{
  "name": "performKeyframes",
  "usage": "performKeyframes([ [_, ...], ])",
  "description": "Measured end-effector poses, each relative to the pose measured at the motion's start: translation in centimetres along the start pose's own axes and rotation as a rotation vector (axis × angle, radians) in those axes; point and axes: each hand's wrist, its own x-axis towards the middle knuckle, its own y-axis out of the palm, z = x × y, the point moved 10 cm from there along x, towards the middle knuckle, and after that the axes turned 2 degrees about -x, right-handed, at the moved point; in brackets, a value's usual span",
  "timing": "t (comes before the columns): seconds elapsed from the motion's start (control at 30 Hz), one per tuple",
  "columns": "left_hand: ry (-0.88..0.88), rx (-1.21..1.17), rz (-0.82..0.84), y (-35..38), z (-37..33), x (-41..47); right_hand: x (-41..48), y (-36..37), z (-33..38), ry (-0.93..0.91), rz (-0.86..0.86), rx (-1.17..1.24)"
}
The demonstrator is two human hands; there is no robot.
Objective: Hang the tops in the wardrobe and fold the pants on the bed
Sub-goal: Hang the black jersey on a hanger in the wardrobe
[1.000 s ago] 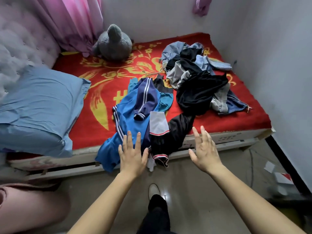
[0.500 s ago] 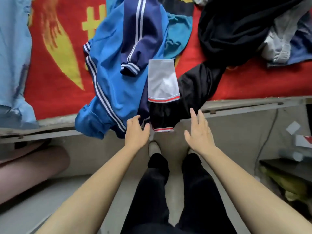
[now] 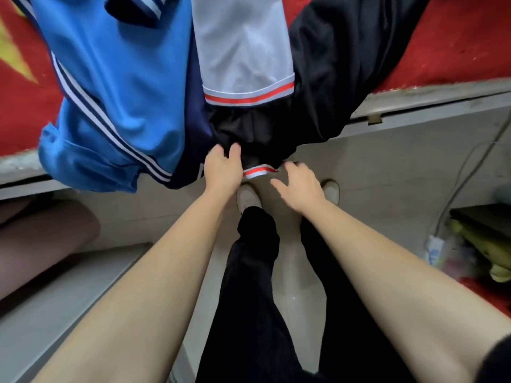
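Note:
A black garment [image 3: 329,78] with a white panel and red-and-white trim hangs over the bed's front edge [image 3: 431,103]. My left hand [image 3: 222,168] grips its black fabric just above the striped hem, fingers curled in. My right hand [image 3: 298,186] touches the hem's right end with fingers bent, and its grip is hidden from view. Beside them to the left, a blue jacket [image 3: 121,87] with white stripes droops over the same edge, and a navy part lies under the white panel.
The red bedcover [image 3: 456,42] with yellow pattern fills the top. My black-trousered legs and pale shoes [image 3: 247,199] stand on the grey floor below. A dark shelf with yellowish items [image 3: 481,239] and a cable are at the right. A pinkish rounded object [image 3: 41,239] sits at left.
The view has dropped and closed in on the bed edge. Both hands have moved forward from open in the air onto the black garment's hem; the left has closed on it.

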Motion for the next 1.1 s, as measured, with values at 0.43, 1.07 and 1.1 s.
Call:
performKeyframes([
  [0.43, 0.250, 0.228, -0.155, -10.6, -14.5, -11.9, -10.7, -16.1, 2.4, 0.102, -0.252, 0.573],
  [1.07, 0.859, -0.355, -0.612, -39.1, -39.4, -31.7, -37.4, -45.8, 11.5, -0.214, -0.999, 0.223],
  [1.1, 0.835, -0.337, -0.636, -40.2, -39.2, -31.8, -37.3, -46.7, 11.4, -0.175, -0.947, 0.267],
])
